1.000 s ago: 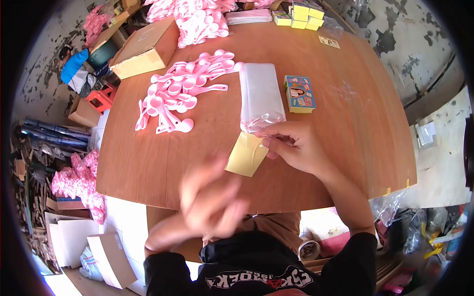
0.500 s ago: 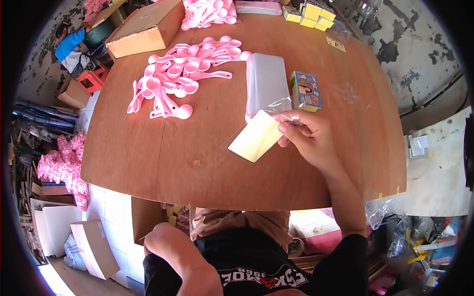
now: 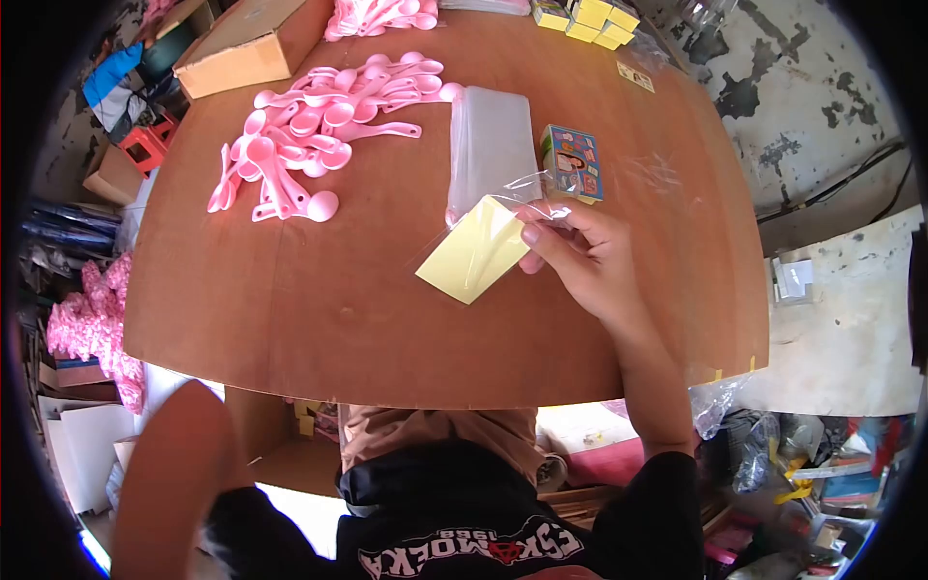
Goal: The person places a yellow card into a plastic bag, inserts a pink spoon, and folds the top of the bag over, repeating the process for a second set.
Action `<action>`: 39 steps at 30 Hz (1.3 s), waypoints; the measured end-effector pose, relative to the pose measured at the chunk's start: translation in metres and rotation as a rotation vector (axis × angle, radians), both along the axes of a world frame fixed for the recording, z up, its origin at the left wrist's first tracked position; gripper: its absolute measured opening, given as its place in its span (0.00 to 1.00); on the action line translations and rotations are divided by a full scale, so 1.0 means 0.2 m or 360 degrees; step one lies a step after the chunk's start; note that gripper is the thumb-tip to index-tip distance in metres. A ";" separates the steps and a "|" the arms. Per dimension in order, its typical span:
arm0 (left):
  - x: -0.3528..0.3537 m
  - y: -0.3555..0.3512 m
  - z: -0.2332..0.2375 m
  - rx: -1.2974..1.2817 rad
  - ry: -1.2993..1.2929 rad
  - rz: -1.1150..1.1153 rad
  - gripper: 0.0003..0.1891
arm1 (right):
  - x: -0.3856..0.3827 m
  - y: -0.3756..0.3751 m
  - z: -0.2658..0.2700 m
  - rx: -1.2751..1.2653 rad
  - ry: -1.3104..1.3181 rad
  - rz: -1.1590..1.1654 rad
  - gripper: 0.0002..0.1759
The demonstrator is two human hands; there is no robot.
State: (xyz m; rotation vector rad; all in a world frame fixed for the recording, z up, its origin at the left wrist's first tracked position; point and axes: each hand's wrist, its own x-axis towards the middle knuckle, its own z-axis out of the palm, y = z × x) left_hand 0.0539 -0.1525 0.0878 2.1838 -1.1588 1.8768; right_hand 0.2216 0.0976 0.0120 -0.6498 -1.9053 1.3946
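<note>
My right hand [image 3: 590, 256] is closed, thumb against fingers, on the upper end of a clear plastic bag [image 3: 537, 201]. A pale yellow card [image 3: 471, 249] lies inside the bag, tilted and held above the table. Just beyond it is a stack of clear plastic bags [image 3: 495, 145]. A small blue printed box [image 3: 577, 162] sits behind my right hand. Farther left spreads a heap of pink measuring spoons [image 3: 290, 155]. My left arm [image 3: 184, 474] shows bent at the lower left, its hand out of view.
On the brown wooden table [image 3: 387, 329] are a cardboard box [image 3: 242, 63], another pile of pink spoons [image 3: 382, 17] and several yellow card packs [image 3: 590, 21] at the back. A person [image 3: 116, 92] sits at far left near a red stool [image 3: 147, 143]. An open carton [image 3: 290, 449] stands below the table.
The view has shifted, so the table and its things appear farther left. My left arm has swung outward to the left. My right hand keeps its hold on the bag with the card.
</note>
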 end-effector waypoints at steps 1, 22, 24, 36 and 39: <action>-0.02 -0.01 0.00 -0.0042 -0.0017 0.0025 0.27 | 0.00 0.00 0.00 0.0001 0.0016 0.0017 0.09; -0.74 -0.59 0.29 -0.0759 -0.1318 0.2566 0.24 | 0.02 0.00 0.01 -0.0054 0.0069 0.0010 0.10; -0.88 -0.59 0.35 -0.0922 -0.1486 0.2962 0.24 | 0.01 0.01 0.02 -0.0036 0.0045 0.0017 0.10; -0.21 0.75 -0.29 -0.2693 0.0684 0.1241 0.31 | -0.01 -0.06 0.00 0.0026 -0.0066 0.0205 0.09; -0.15 0.74 -0.29 -0.2811 0.1016 0.1271 0.34 | -0.02 -0.08 0.00 0.0033 -0.0090 0.0265 0.09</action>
